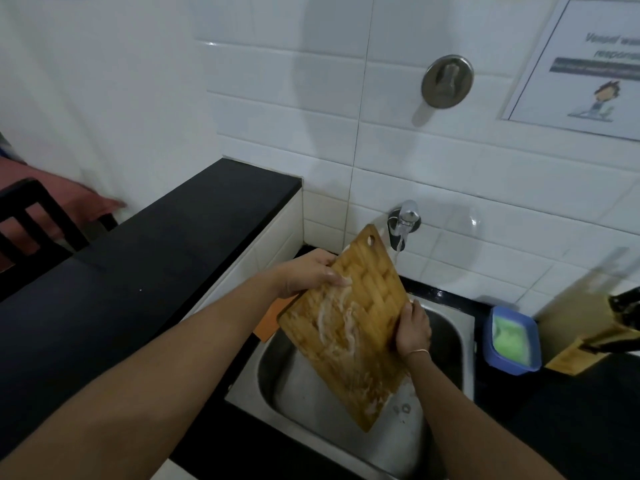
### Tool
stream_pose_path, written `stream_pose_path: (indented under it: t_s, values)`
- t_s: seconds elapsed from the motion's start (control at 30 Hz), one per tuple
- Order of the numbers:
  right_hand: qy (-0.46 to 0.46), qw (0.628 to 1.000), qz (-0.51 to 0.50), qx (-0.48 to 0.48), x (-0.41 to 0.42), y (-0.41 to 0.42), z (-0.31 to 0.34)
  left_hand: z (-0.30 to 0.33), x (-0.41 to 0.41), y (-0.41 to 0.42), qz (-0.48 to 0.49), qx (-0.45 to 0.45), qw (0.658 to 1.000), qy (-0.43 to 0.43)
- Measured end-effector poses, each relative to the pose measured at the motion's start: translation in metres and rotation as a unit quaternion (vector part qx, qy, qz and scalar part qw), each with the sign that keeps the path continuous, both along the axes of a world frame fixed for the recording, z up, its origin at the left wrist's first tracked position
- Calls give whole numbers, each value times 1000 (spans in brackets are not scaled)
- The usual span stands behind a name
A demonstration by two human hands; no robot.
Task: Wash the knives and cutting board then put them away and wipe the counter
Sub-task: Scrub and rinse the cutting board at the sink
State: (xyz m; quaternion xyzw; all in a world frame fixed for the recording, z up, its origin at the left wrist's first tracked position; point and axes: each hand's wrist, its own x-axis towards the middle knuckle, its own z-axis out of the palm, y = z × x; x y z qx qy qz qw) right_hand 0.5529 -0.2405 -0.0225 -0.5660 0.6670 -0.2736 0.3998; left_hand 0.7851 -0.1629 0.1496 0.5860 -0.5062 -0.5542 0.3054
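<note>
Both hands hold the soapy cutting board (349, 323) tilted over the sink (446, 327): left hand (308, 271) fingers curl over its upper left edge, right hand (414, 329) grips the right edge, below the running tap (405, 220).

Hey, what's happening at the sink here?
A person is washing a wooden cutting board over the steel sink. The left hand grips its upper left edge and the right hand holds its right edge, keeping it tilted with soapy streaks on its face. Water runs from the tap just behind the board's top corner. A blue tub of green soap and a wooden knife block sit on the counter to the right.
</note>
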Motion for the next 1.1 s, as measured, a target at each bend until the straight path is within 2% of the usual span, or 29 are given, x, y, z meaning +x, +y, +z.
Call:
stream_pose_path:
  t_s: [0.07, 0.13, 0.2, 0.27, 0.47, 0.6, 0.93, 1.03, 1.1]
  values:
    - [-4, 998, -10, -54, 0, -10, 17, -3, 1, -3, -5, 12, 1000, 2]
    - [-64, 989, -17, -134, 7, -22, 49, -7, -1, -6, -13, 18, 1000, -19]
    - [-131, 975, 14, -180, 17, -35, 87, -12, -3, -9, -29, 19, 999, -42]
    - [-146, 965, 59, -208, 24, -50, 118, -17, -6, -11, -45, 21, 998, -48]
    - [-75, 979, 152, -116, 31, -94, 142, -22, -6, -15, -52, 29, 998, -35]
    - [-73, 981, 170, -63, 33, -103, 146, -20, -6, -19, -44, 30, 998, -25]
    - [-14, 982, 175, -64, 39, -114, 149, -22, -10, -31, -38, 29, 998, -27]
    - [-57, 985, 154, -58, 40, -116, 143, -21, -11, -31, -37, 30, 999, -22]
    - [-109, 985, 100, -84, 39, -105, 134, -24, -10, -29, -28, 32, 999, -18]
